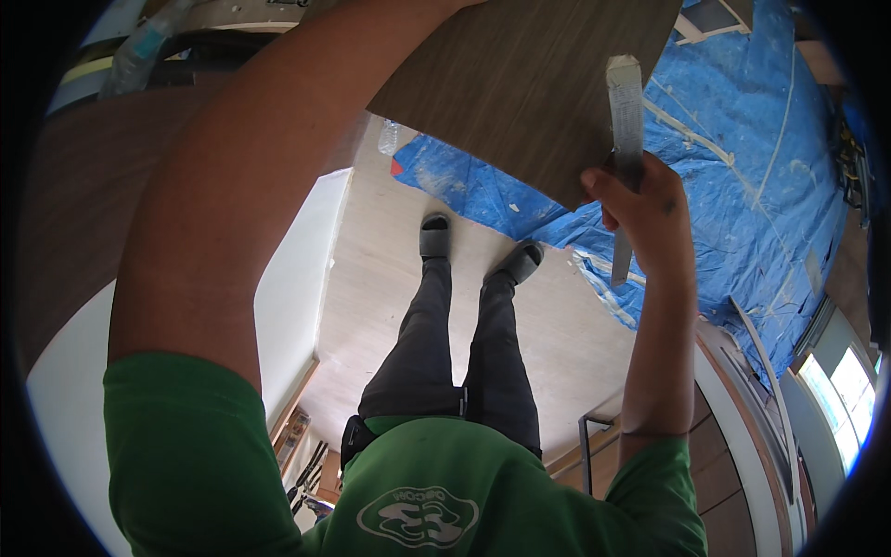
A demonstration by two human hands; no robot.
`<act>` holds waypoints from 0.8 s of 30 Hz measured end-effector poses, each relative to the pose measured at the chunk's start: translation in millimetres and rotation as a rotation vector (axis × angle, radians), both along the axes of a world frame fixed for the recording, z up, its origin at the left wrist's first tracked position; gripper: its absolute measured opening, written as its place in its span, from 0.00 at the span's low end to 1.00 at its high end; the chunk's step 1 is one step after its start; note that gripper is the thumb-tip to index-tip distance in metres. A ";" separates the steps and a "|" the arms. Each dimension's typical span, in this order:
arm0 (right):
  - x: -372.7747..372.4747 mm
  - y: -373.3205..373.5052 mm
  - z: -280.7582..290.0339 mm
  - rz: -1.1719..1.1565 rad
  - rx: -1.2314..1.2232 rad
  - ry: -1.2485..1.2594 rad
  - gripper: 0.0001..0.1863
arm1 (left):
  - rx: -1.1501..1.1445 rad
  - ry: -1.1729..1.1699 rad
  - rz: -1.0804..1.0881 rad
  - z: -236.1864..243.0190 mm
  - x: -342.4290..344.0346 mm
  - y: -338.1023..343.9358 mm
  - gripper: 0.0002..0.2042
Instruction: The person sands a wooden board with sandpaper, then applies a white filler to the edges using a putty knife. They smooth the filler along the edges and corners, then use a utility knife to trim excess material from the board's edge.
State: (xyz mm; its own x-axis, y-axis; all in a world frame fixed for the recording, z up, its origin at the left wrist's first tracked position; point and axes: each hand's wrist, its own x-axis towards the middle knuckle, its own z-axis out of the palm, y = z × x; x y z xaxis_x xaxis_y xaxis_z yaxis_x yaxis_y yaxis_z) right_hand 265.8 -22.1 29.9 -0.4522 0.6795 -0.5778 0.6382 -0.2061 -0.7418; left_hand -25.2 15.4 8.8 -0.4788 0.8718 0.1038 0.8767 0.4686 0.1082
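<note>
Across the floor, one blue sheet is lying wrinkled; folds could be tripping someone. Above, one brown board is slanting; a loose hold could be dropping its corner. Of two hands, the left hand is mostly hiding past the top edge, I cannot tell its grip; the right hand is gripping one grey strip at the board's edge, where slipping could be causing scratches.

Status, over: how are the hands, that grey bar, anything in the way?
Right hand gripping flat grey bar. Left hand mostly out of frame, grip unseen. Brown panel close by. Wrinkled blue tarp, possible trip risk.
</note>
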 end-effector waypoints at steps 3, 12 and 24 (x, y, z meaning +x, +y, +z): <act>4.3 -10.0 -17.1 0.006 0.164 0.087 0.16 | -0.001 -0.009 -0.007 2.3 2.9 -1.1 0.37; 3.6 -29.8 -24.8 -0.247 0.101 0.155 0.16 | -0.051 -0.012 0.012 2.5 1.5 3.0 0.37; 2.4 -29.7 -15.1 -0.269 -0.013 0.223 0.08 | -0.070 -0.015 0.031 5.9 3.5 2.3 0.38</act>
State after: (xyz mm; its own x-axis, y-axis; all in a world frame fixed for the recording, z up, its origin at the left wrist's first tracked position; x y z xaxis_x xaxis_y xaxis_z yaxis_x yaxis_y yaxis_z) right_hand 268.2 -51.8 14.8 -0.3738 0.7849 -0.4941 0.3818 -0.3553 -0.8532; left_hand -21.7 17.7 14.7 -0.5068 0.8613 0.0360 0.8602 0.5025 0.0875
